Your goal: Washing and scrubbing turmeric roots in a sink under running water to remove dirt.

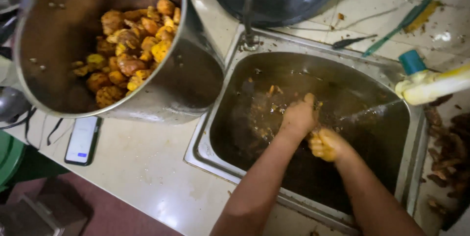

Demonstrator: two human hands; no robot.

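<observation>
we kept both hands low in the sink (223, 118) of murky water, left hand (299, 117) curled shut and right hand (327, 144) fisted (whether on root pieces we could not tell), so rinsed pieces could go to the steel pot (191, 77) just left of that sink.

Orange-yellow turmeric pieces (132, 50) fill the silver steel pot (196, 79), murky brown water (313, 167) fills the grey sink (205, 143), and the table (142, 167) is cream-tiled.

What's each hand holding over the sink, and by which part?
Right hand is closed around a small yellow piece, mostly hidden by the fingers. Left hand rests against it; whether it holds anything cannot be told.
</observation>
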